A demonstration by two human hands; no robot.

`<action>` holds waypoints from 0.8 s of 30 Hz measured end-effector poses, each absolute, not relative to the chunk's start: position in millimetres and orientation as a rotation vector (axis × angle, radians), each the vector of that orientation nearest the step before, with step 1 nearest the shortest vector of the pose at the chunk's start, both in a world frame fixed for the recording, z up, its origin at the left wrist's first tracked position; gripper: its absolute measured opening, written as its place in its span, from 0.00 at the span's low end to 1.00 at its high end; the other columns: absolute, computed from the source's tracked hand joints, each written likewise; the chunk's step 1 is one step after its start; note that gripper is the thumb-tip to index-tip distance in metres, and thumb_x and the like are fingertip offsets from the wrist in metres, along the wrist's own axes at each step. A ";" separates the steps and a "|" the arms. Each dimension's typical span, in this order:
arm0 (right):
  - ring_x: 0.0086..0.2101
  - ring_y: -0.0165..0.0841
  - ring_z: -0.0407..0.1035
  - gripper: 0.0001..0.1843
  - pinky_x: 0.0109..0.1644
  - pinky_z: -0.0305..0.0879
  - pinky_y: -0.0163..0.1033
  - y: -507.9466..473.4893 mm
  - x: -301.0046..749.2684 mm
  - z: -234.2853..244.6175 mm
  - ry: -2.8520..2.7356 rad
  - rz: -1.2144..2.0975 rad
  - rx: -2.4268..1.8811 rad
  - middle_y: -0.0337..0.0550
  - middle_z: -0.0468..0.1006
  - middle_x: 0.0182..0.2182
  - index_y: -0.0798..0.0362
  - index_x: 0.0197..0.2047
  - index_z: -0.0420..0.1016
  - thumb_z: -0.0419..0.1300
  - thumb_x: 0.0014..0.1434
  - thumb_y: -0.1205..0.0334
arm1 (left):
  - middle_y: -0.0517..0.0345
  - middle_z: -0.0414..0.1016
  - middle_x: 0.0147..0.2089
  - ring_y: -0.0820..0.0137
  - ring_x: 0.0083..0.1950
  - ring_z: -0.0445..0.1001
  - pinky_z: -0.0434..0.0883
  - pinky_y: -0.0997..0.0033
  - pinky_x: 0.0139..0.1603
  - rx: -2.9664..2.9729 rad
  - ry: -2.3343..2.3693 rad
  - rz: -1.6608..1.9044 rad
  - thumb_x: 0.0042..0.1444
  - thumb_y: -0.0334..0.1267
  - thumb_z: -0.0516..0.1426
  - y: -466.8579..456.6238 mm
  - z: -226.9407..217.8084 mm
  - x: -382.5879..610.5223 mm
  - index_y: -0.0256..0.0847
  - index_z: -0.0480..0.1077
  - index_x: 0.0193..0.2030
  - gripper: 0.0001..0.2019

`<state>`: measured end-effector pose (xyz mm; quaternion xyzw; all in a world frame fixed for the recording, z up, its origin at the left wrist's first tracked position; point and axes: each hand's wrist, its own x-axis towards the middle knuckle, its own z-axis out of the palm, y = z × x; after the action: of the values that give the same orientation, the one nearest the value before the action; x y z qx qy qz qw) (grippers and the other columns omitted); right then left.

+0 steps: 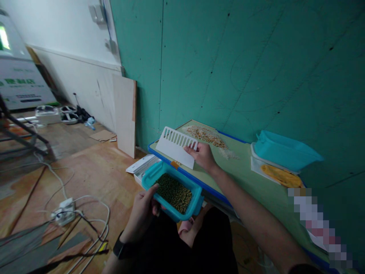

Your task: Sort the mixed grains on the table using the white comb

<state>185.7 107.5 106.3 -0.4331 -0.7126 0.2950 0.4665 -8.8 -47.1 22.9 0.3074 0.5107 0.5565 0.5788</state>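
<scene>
My left hand (146,202) grips the near left rim of a blue plastic container (196,196), thumb over the edge. Dark green beans (168,186) and tan beans (185,199) lie inside it. The container is held just below the table's blue front edge. In my right hand (202,154) is a white slotted plastic scraper (176,148), pinched at its right end. Its lower edge is near the table edge, above the container, with a few tan beans beside it. Behind the scraper, a pile of mixed grains and beans (207,135) spreads over the tabletop.
On the green table (242,167), a second blue container (285,150) stands to the right, beside a yellow cloth-like item (281,175). A green wall (242,68) backs the table. A white box (142,167) sits under the left corner. Cables and a power strip (65,211) lie on the floor.
</scene>
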 end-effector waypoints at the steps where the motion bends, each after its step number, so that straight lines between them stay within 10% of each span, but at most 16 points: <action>1: 0.27 0.34 0.72 0.19 0.29 0.65 0.37 107.2 185.1 106.0 -1.739 0.740 -1.059 0.46 0.82 0.25 0.57 0.29 0.81 0.70 0.53 0.46 | 0.54 0.69 0.10 0.76 0.12 0.62 0.58 0.74 0.18 0.719 1.194 1.297 0.51 0.60 0.61 -47.4 23.1 -8.8 0.44 0.65 0.06 0.31; 24: 0.28 0.34 0.74 0.17 0.29 0.67 0.37 98.9 182.1 99.3 -1.764 0.782 -1.008 0.46 0.83 0.28 0.57 0.31 0.82 0.67 0.55 0.49 | 0.53 0.69 0.10 0.76 0.12 0.62 0.57 0.75 0.18 0.718 1.184 1.298 0.51 0.60 0.62 -47.1 22.3 -7.8 0.43 0.65 0.07 0.31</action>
<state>182.1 98.9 99.3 -0.4102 -0.7179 0.3181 0.4639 -7.8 -47.1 22.3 0.3074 0.5072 0.5560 0.5823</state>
